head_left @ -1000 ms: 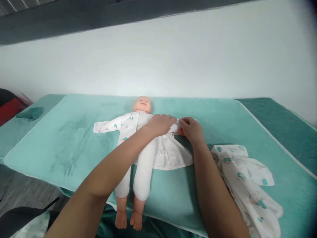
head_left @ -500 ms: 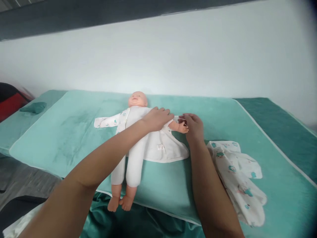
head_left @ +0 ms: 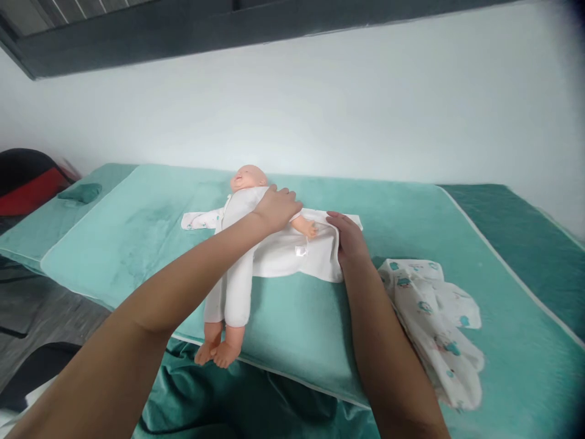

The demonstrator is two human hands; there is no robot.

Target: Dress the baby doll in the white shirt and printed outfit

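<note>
A baby doll [head_left: 249, 177] with a white cloth body lies on its back, tipped toward the left, its bare feet at the bed's near edge. My left hand [head_left: 276, 208] is closed round its shoulder and upper arm, hiding that part. The doll's bare forearm [head_left: 304, 227] rests over a spread white baby jacket [head_left: 315, 267]. One printed sleeve [head_left: 201, 220] of the jacket covers the doll's other arm. At the jacket's right side, my right hand [head_left: 350, 238] grips the cloth edge, with the fingers partly hidden behind it.
A folded white garment with green prints [head_left: 434, 323] lies right of my right forearm. The green padded bed [head_left: 283, 311] runs along a white wall [head_left: 320, 116]. A small green cushion [head_left: 81, 193] and a red-and-black chair [head_left: 31, 186] are at the far left.
The doll has tipped toward the left, and its free arm has moved left. My right hand has gone from beside the doll's hand to the jacket's edge, and the cloth there is lifted.
</note>
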